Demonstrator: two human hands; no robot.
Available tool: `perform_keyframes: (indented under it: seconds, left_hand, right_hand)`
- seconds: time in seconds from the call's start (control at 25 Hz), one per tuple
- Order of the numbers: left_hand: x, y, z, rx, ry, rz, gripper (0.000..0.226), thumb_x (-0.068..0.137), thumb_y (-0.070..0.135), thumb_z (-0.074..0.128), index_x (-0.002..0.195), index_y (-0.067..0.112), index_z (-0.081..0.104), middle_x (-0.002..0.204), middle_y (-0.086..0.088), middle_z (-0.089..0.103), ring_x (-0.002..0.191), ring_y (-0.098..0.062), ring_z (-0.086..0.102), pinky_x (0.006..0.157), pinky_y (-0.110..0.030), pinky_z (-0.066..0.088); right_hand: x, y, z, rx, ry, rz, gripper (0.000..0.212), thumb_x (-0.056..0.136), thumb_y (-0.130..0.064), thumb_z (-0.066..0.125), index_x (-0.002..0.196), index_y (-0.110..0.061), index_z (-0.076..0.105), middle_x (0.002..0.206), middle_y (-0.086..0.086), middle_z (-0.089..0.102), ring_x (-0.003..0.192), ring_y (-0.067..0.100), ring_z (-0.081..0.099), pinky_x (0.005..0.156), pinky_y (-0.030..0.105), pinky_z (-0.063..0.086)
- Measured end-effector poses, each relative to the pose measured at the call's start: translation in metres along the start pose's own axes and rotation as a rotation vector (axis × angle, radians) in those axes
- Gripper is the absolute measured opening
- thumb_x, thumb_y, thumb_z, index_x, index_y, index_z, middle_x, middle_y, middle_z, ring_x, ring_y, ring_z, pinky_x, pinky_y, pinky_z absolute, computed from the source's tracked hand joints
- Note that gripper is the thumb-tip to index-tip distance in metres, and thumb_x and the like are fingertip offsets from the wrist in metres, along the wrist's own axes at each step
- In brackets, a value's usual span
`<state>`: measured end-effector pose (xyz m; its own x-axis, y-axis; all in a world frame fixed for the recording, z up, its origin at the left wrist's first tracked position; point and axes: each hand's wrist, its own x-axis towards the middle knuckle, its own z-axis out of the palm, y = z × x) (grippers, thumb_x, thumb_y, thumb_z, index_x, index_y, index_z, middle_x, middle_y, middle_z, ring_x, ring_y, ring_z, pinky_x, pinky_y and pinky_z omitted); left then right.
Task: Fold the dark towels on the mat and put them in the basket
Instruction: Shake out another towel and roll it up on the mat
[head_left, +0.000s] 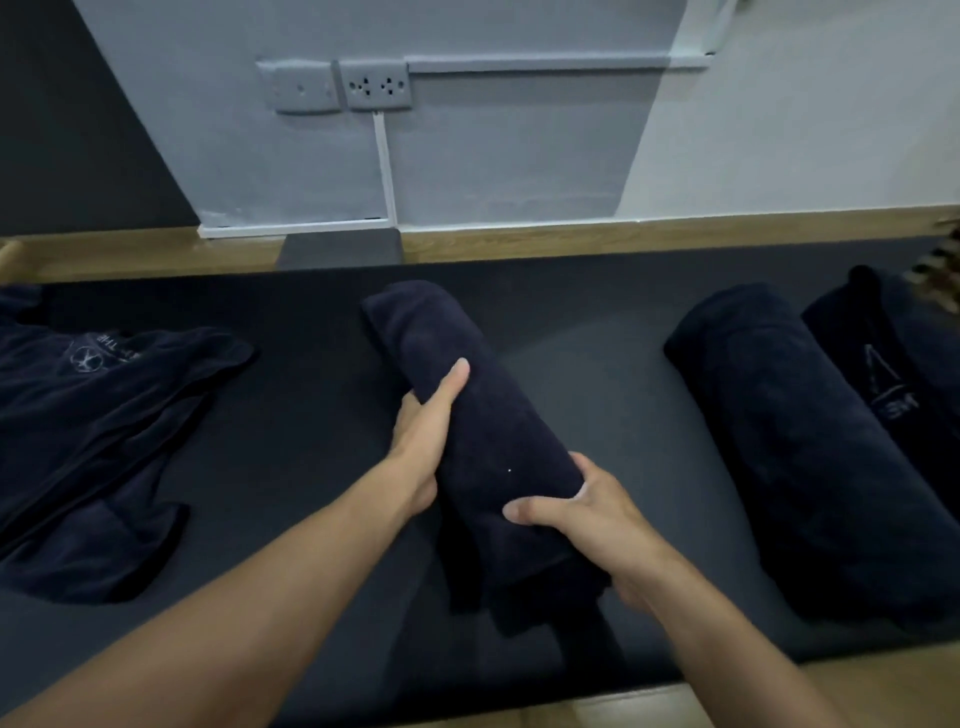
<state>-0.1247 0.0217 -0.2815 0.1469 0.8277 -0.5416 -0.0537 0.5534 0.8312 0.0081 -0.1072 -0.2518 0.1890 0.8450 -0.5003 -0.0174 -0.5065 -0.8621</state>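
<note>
A dark navy towel (467, 395), folded into a long narrow bundle, lies lengthwise in the middle of the dark mat (311, 415). My left hand (423, 441) grips its left side about halfway along, thumb on top. My right hand (587, 514) clasps the near end, fingers wrapped over the cloth. Another folded dark towel (795, 441) lies to the right on the mat, with a second one (893, 374) beside it bearing a pale printed mark. An unfolded dark towel (88, 441) with a pale logo lies crumpled at the left. No basket is in view.
A wooden floor strip (519, 244) runs along the mat's far edge below a grey-blue wall with sockets (376, 85). A striped object (940, 275) shows at the far right edge. Wooden floor (857, 675) borders the mat at the near right.
</note>
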Motion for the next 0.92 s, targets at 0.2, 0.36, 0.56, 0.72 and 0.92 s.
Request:
perform_keyframes:
  seconds: [0.2,0.36,0.56,0.72,0.92]
  left_hand:
    - [-0.02,-0.027,0.099,0.057,-0.408,-0.14,0.08,0.061,0.061,0.084,0.126,0.021,0.06,0.108,-0.001,0.075,0.098,-0.02,0.073,0.094,-0.04,0.055]
    - [-0.033,-0.049,0.165,0.126,-0.46,-0.092,0.063,0.07,0.046,0.083,0.124,0.024,0.059,0.108,0.002,0.075,0.097,-0.018,0.072,0.091,-0.041,0.057]
    - [-0.046,-0.082,0.205,0.296,-0.354,0.038,0.084,0.074,0.055,0.073,0.144,0.029,0.035,0.128,0.005,0.061,0.114,-0.017,0.062,0.101,-0.04,0.05]
    - [-0.05,-0.088,0.206,0.428,-0.322,0.12,0.092,0.078,0.072,0.057,0.153,0.03,0.024,0.145,0.004,0.05,0.13,-0.019,0.05,0.11,-0.042,0.041]
    - [-0.054,-0.08,0.195,0.492,-0.412,0.111,0.087,0.085,0.064,0.057,0.156,0.035,0.015,0.152,0.007,0.042,0.137,-0.016,0.043,0.115,-0.039,0.035]
  right_hand:
    - [-0.028,0.016,-0.083,0.276,0.145,0.075,0.04,0.077,-0.012,0.077,0.115,-0.015,0.066,0.099,0.011,0.076,0.091,0.028,0.073,0.076,0.036,0.057]
    - [-0.048,0.03,-0.13,0.267,0.24,0.143,0.038,0.08,-0.023,0.074,0.117,-0.019,0.067,0.101,0.007,0.076,0.094,0.025,0.073,0.087,0.043,0.057]
    - [-0.057,0.038,-0.136,-0.665,0.632,-0.063,0.068,0.084,-0.041,0.063,0.146,-0.031,0.037,0.141,-0.009,0.047,0.124,0.011,0.05,0.099,0.031,0.046]
    - [-0.045,0.042,-0.118,-0.986,0.625,-0.161,0.07,0.095,-0.041,0.048,0.155,-0.03,0.015,0.162,-0.004,0.012,0.147,0.016,0.016,0.115,0.04,0.029]
    - [-0.04,0.051,-0.128,-0.995,0.659,-0.12,0.073,0.093,-0.028,0.057,0.155,-0.025,0.019,0.162,0.002,0.017,0.145,0.021,0.025,0.112,0.039,0.029]
